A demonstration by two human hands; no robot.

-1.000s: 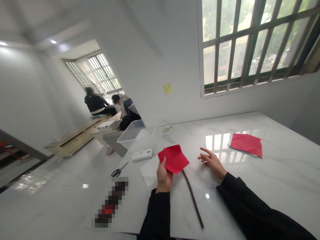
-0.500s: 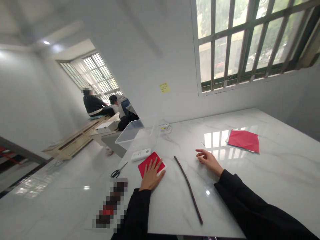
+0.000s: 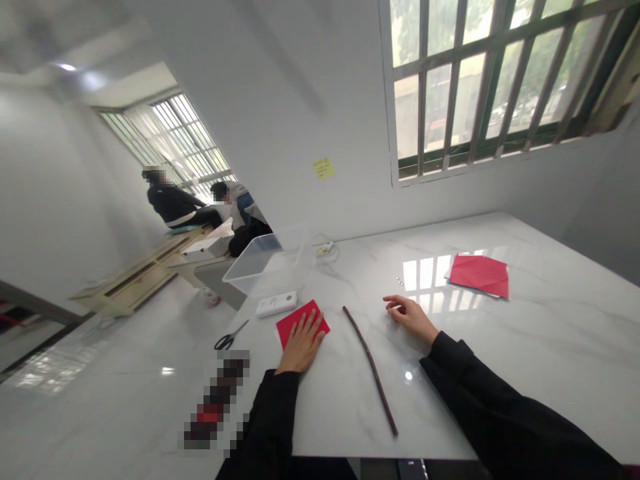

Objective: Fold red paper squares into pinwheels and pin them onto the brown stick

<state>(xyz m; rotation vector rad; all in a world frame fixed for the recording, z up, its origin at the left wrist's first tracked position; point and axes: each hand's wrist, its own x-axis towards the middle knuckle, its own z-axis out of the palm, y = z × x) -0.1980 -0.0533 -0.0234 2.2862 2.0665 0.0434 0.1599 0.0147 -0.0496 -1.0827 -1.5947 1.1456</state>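
Note:
My left hand (image 3: 302, 342) lies flat with its fingers spread on a small red sheet (image 3: 313, 310), which has a pale edge under it. To the right of that sheet, a thin dark stick (image 3: 371, 367) lies lengthwise on the white marbled table (image 3: 345, 413). Beyond the stick, my right hand (image 3: 410, 316) hovers over or rests on the table, fingers loosely bent and apart, holding nothing. Farther right are larger red sheets (image 3: 479, 275), stacked unevenly. A few tiny shiny bits (image 3: 400, 281) lie just past my right fingertips.
Left of the red sheet are a white box-shaped device (image 3: 277, 304) and black scissors (image 3: 229, 339). A clear plastic bin (image 3: 250, 267) stands behind, near a cable (image 3: 326, 249). A yellow note (image 3: 323, 169) is on the wall. Two people are in the far left background.
The view has shifted slightly, so most things appear a little farther left and higher. My left hand stays on the red sheet, and my right hand keeps nearly the same pose.

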